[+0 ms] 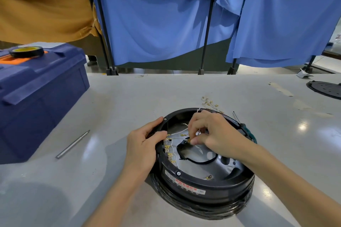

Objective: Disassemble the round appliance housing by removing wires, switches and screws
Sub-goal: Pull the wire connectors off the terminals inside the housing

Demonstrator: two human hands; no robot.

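The round black housing lies flat on the grey table, open side up, close to the person. The left hand grips its left rim, with the fingers curled over the edge. The right hand reaches inside, and its fingertips are squeezed together on a small brass clip at the end of a thin white wire. The housing looks hard and stiff, and I think it is heavy enough to stay put, but the table is shiny, so it could slide. The rim is the best place to hold it. The wires look soft and thin and could snap, so it seems safer to pull on the clip and not on the wire. More clips sit in a row on the inside wall by the left hand. A black cable lies in a loop on the metal floor, and 1 screw sits in the near rim. A screwdriver with a green handle lies just behind the housing. A little pile of loose wires lies on the table past it. A thin metal rod lies to the left, near a blue toolbox with a roll of tape on top. Blue cloth and brown cloth hang behind the table.
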